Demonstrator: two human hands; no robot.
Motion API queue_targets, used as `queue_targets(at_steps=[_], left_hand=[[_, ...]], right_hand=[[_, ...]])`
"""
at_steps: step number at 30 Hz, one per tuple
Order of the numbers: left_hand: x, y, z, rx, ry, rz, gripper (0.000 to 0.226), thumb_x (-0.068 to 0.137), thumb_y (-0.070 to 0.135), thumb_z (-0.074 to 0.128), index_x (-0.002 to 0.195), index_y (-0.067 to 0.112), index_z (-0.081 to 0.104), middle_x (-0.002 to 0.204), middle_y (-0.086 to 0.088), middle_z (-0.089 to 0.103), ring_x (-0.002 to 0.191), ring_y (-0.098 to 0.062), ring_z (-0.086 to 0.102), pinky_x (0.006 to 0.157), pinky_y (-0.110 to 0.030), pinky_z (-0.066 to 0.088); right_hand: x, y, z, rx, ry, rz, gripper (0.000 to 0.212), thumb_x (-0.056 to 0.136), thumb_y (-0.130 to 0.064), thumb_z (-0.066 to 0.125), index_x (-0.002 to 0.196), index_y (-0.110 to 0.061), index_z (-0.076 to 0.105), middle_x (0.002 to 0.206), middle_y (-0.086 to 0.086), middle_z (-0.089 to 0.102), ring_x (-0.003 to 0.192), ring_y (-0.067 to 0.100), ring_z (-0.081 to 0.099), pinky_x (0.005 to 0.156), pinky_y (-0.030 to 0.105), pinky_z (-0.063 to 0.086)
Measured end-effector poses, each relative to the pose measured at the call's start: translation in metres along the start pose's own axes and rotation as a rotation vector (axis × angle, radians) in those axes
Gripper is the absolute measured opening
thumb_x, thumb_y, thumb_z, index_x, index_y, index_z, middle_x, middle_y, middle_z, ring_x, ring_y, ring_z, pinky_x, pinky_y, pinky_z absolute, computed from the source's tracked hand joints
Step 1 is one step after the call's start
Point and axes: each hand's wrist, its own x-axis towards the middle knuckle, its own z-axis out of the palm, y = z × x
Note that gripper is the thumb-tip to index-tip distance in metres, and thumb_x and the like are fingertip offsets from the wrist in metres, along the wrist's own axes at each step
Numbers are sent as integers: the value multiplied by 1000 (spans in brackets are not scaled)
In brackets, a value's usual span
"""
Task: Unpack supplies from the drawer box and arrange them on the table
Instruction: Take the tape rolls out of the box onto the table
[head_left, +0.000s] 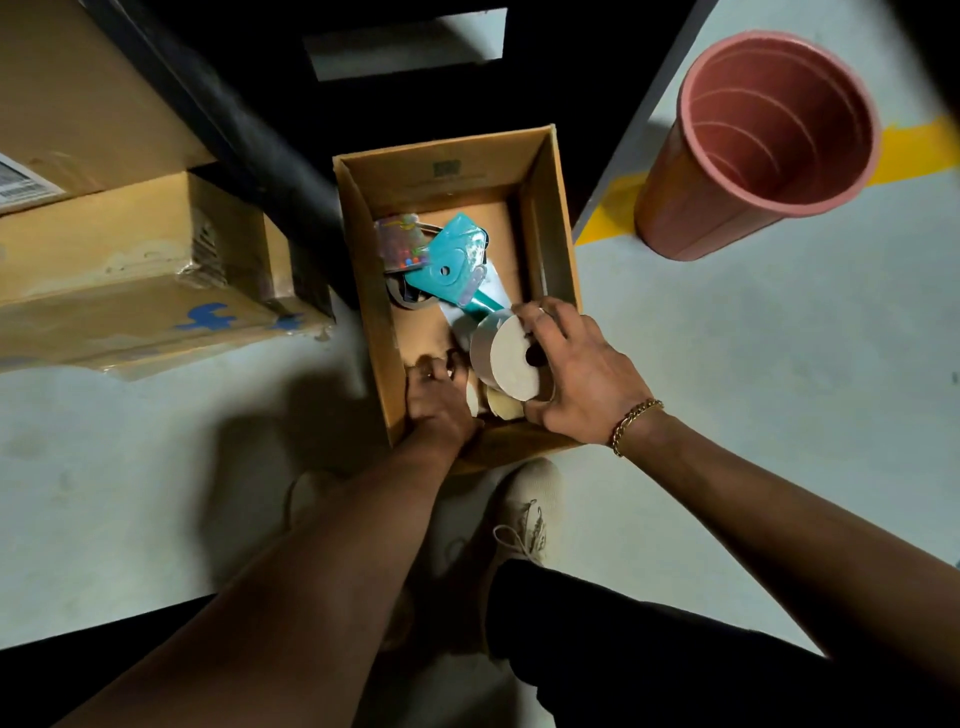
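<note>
Pale grey floor (727, 364) across the whole view, crossed at 2 o'clock by a yellow stripe (914, 145). At 9 to 10 o'clock, stacked cartons (130, 270), taped and scuffed, with a blue mark on the lowest one's side. At 11 o'clock, a black beam (249, 130) slanting down towards the box's left wall. At 1 to 2 o'clock, a pink bin (696, 208), round, mouth towards the camera, standing over the stripe and well apart from the box.

At the centre, on the floor, an open cardboard box (415, 179), just ahead of a pale laced shoe (524, 514) at 6 o'clock.

Reaching in from 4 o'clock, the right hand (582, 374), fingers and thumb wrapped round a white roll (511, 358) at the box's 5 o'clock corner, the roll's flat face and dark core hole turned towards the camera. On that wrist, a gold chain bracelet (634, 418).

Reaching in from 7 o'clock, the left hand (439, 402), knuckles up, low in the box's 7 o'clock corner, fingers bent beside small pale rolls (498, 402). Cannot tell whether grasping anything.

In the box's middle, a teal tape dispenser (452, 260), handle pointing to 5 o'clock, towards the white roll. Partly beneath it at its 8 o'clock, a dark tape roll (402, 299). At the box's 10 o'clock, a holographic packet (400, 241), one edge tucked under the dispenser.
</note>
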Motion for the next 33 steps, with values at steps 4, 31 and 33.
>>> queue_targets(at_steps=[4, 31, 33], left_hand=[[5, 1, -4, -47, 2, 24, 101, 76, 70, 55, 151, 16, 14, 151, -20, 26, 132, -40, 37, 108, -51, 29], [-113, -101, -124, -511, 713, 89, 112, 55, 69, 71, 148, 23, 28, 139, -6, 43, 122, -28, 39, 92, -40, 45], [-139, -113, -138, -522, 742, 96, 111, 55, 67, 71, 148, 25, 26, 139, -3, 41, 124, -26, 36, 93, -40, 45]], right_hand=[[0, 1, 0, 11, 9, 10, 110, 60, -44, 82, 147, -29, 16, 149, 2, 26, 128, 27, 39, 80, 39, 58], [-27, -49, -97, 101, 215, 142, 109, 57, -57, 74, 146, -37, 15, 142, 2, 28, 124, 27, 47, 87, 43, 56], [-37, -61, -115, 85, 226, 139, 109, 56, -57, 74, 147, -36, 16, 142, 1, 28, 124, 27, 47, 86, 41, 56]])
